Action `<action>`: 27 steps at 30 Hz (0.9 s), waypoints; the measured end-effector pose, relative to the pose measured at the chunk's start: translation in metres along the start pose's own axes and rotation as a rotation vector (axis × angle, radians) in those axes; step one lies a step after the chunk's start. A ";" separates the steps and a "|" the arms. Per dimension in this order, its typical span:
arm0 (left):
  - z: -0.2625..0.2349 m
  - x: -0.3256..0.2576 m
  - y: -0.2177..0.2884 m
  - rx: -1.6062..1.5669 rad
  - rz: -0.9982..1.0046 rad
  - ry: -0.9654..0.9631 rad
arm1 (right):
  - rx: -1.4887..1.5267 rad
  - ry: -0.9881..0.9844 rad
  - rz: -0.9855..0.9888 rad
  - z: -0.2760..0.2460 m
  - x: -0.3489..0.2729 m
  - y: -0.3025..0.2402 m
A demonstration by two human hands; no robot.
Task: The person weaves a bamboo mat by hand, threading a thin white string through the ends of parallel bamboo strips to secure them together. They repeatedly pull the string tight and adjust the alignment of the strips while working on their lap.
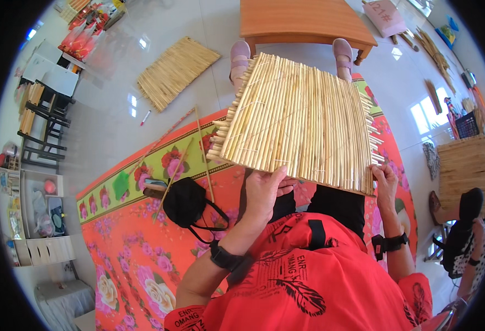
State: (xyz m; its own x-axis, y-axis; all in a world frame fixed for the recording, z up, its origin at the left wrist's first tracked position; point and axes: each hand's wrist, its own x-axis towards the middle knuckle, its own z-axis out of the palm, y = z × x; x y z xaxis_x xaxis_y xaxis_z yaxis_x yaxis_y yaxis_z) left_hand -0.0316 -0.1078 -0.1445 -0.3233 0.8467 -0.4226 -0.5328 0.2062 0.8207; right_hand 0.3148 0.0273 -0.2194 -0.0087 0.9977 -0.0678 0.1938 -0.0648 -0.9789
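A mat of pale reed stalks [300, 118], tied side by side, lies tilted across my lap and legs. My left hand [264, 190] grips its near edge at the middle, thumb under and fingers on top. My right hand [385, 179] pinches the near right corner of the same mat. Both wrists carry black bands. My feet in pink shoes [343, 52] stick out beyond the far edge of the mat.
I sit on a red flowered cloth [137, 248] with loose reed stalks [201, 149] and a black bag [186, 204] to my left. A second reed mat [177, 69] lies on the tiled floor. A low wooden table [303, 22] stands ahead. Another person [474, 231] sits at right.
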 end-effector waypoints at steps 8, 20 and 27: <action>-0.034 0.054 0.001 -0.045 -0.253 0.097 | -0.085 0.079 -0.102 0.021 -0.008 0.001; -0.127 0.143 0.007 0.179 -0.220 0.001 | 0.066 -0.160 -0.055 0.035 -0.047 -0.034; -0.137 0.193 0.039 0.233 -0.246 -0.109 | -0.169 -0.448 -0.069 0.059 -0.040 -0.085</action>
State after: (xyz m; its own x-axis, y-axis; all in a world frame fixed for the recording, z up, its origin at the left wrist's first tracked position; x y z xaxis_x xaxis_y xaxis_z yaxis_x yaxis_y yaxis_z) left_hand -0.2220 -0.0031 -0.2468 -0.1153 0.8026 -0.5852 -0.3873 0.5062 0.7706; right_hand 0.2412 -0.0081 -0.1447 -0.4420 0.8894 -0.1166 0.3345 0.0428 -0.9414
